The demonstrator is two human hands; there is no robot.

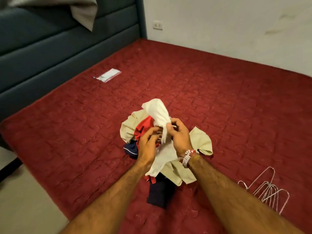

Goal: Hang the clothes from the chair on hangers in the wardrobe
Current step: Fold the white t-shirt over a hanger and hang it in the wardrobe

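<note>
Clothes pile (pixel 168 173) sits mid-bed on red quilted cover (pixel 219 98), not on any chair or in a wardrobe. Pile = white garment (pixel 158 112) on top, cream garment (pixel 200 141) spread under it, red garment (pixel 143 127) at left, navy garment (pixel 160 193) poking out nearest the camera.

R hand (pixel 179 137) pinches a fold of the white garment btwn thumb and fingers, lifting it above the rest. L hand (pixel 147 144) has fingers bent at the cloth's left edge; motion blur there, so can't tell if it grips or only touches. Beaded bracelet (pixel 188 156) on R wrist.

Only container: small clear zip bag (pixel 108 76) lying flat on the cover near the headboard (pixel 42 48), well apart from the pile. Sth pale w/ pink bits inside, too small to identify.

Wire hangers (pixel 268 190) lie tangled on the cover at right, near R forearm, not touching the clothes; exact count unclear since they overlap.

Pillow (pixel 84 12) is cut off by the top edge. Wall socket (pixel 158 25) beside the headboard. Much of the red and navy garments is hidden under the others and the hands, so garment types are unreadable.
</note>
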